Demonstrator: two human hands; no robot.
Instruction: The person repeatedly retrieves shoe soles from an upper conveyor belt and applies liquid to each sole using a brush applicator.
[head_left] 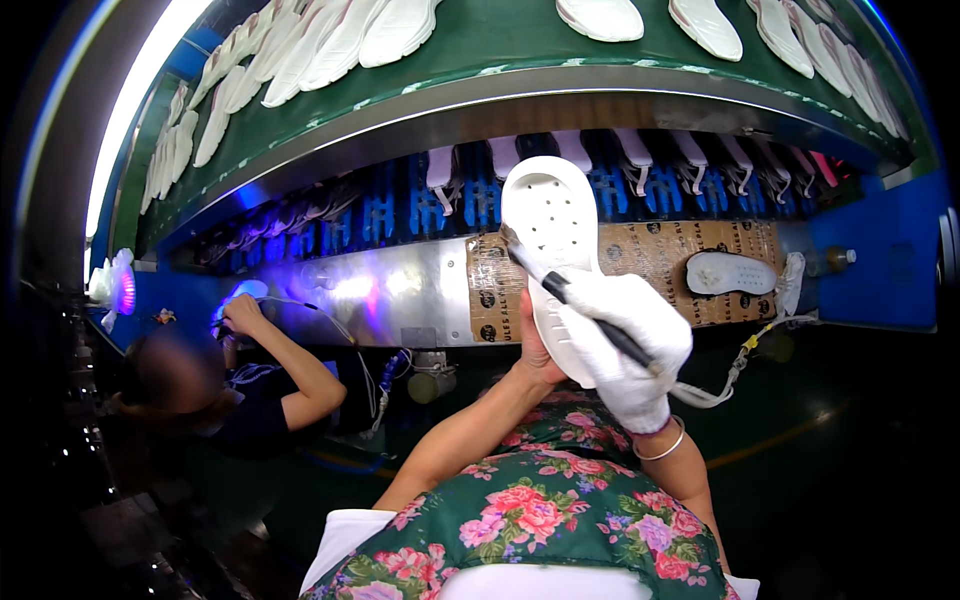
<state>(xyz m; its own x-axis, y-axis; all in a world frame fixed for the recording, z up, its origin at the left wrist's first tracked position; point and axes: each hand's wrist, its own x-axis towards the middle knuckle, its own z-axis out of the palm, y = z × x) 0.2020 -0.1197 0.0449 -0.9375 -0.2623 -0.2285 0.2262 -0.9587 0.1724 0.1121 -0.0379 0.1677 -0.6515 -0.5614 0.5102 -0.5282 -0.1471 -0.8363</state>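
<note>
A white shoe sole (550,205) with small holes is held up in front of me, its long side pointing away. My bare left hand (538,345) grips it from the left near its lower end, fingers partly hidden behind it. In my right hand (635,345), which wears a white knitted glove, is a brush (553,284) with a dark handle. The brush tip lies over the sole's left edge; whether it touches cannot be made out. Beyond the sole, cardboard (640,250) covers part of the metal ledge.
Another pale sole with a dark rim (730,272) lies on the cardboard at right. White soles (400,30) line a green belt (480,95) above. Below it, lilac straps (632,150) hang over blue racks (665,200). At left, a co-worker's hand (242,313) holds something blue-lit.
</note>
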